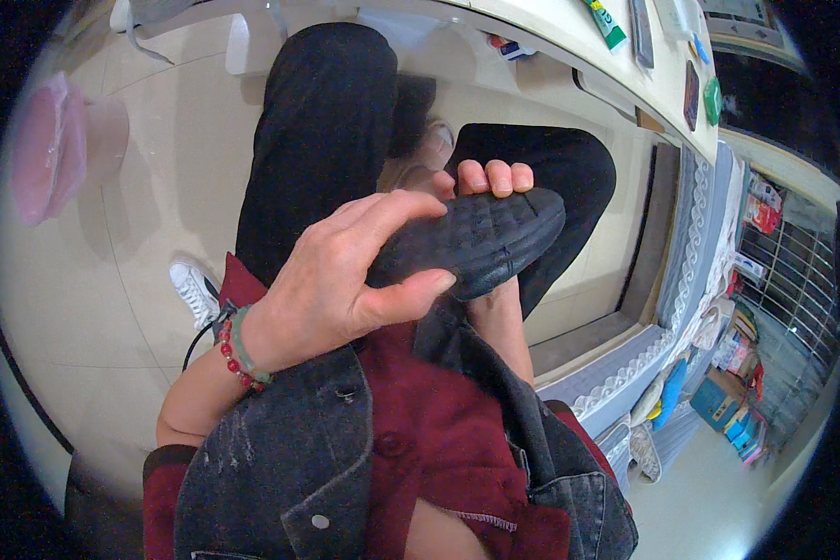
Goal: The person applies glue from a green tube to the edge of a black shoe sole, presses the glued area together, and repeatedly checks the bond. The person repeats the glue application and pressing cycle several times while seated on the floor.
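A black shoe is held above my lap, tilted, with a ridged, patterned face turned up that looks like its sole. My left hand reaches over its left end, thumb along the near edge and fingers bent over the far side. A green bangle and a red bead bracelet circle that wrist. From beneath, my right hand supports the shoe, its fingertips curled over the far edge. The right palm is hidden behind the shoe.
A white table spans the top, bearing a green tube and a dark phone-like slab. A pink-lined bin stands at the left. A bed with lace-trimmed covers and a wire rack are at the right.
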{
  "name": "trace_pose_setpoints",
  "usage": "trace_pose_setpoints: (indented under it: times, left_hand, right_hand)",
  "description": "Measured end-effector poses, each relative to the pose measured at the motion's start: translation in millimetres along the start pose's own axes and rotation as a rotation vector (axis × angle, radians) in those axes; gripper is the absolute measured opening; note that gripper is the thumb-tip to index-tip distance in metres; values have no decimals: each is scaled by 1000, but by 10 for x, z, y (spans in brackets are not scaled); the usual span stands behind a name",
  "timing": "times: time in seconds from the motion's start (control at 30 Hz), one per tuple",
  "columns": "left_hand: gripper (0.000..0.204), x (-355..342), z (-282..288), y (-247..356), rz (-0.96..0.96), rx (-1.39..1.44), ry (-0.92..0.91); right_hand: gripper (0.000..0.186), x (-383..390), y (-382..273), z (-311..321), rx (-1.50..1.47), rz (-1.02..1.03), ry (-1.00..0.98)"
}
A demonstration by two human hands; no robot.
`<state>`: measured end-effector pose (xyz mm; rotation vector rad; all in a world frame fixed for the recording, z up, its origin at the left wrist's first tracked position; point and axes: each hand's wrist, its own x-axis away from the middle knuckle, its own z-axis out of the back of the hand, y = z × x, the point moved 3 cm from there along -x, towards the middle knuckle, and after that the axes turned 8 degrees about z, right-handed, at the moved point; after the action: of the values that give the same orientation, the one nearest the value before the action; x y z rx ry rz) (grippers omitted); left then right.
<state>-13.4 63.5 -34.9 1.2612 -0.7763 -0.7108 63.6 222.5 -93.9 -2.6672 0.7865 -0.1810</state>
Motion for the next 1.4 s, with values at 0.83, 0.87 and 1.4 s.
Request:
trace_pose_setpoints:
  times: [0.83, 0.87, 1.4]
  left_hand:
    - [43, 257, 280, -321, 140, 194, -88]
    - [43, 254, 260, -316, 155, 201, -73]
    - [46, 170, 303, -205, 184, 155, -93]
  right_hand:
    - [30, -90, 60, 121, 40, -39, -174]
    - [28, -92, 58, 126, 30, -47, -158]
    - [24, -99, 52, 45, 189, -18, -78]
